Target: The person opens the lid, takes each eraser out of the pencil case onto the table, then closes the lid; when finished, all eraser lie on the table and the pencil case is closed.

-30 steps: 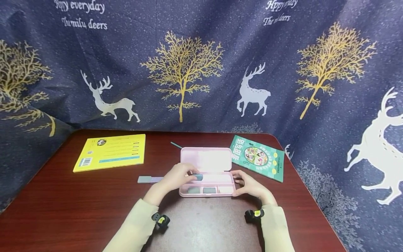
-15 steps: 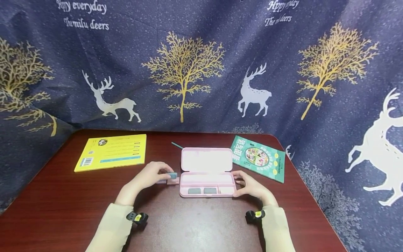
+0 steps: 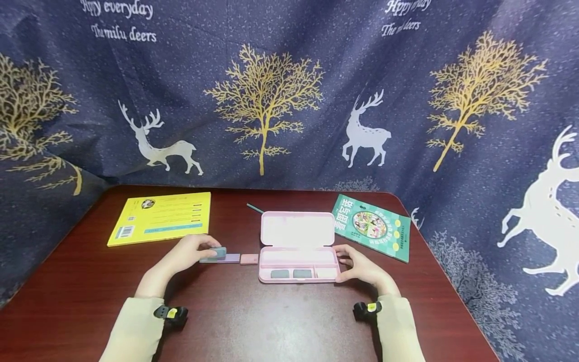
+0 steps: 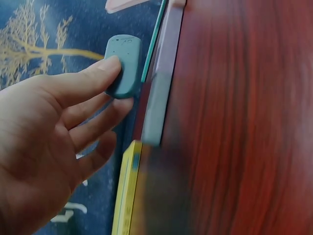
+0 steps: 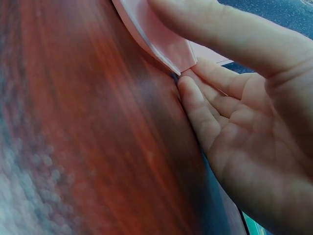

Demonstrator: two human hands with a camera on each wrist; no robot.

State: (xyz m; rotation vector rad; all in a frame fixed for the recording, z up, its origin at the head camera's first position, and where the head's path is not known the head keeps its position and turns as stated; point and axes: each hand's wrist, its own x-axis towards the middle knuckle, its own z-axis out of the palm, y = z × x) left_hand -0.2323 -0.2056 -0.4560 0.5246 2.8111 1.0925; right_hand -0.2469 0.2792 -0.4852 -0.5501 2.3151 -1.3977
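Note:
My left hand (image 3: 183,257) pinches a rounded teal eraser (image 4: 128,63) between thumb and fingertips. In the head view the eraser is held over the left end of a row of flat blocks: a grey-green block (image 4: 157,110), a purple block (image 3: 232,258) and a pink block (image 3: 249,259). The row leads up to the left side of an open pink pencil case (image 3: 296,256). My right hand (image 3: 362,266) grips the case's right end, thumb at the front corner and fingers behind. Two grey-green blocks (image 3: 279,274) lie in its front compartment.
A yellow book (image 3: 160,218) lies at the back left of the dark red table (image 3: 271,322). Behind the case's right side is a green book (image 3: 373,226). A thin teal stick (image 3: 254,207) pokes out behind the raised lid (image 3: 297,229).
My left hand has carried the teal eraser leftward, from over the pencil case to the far left end of the row, uncovering the purple and pink blocks. My right hand has stayed at the case.

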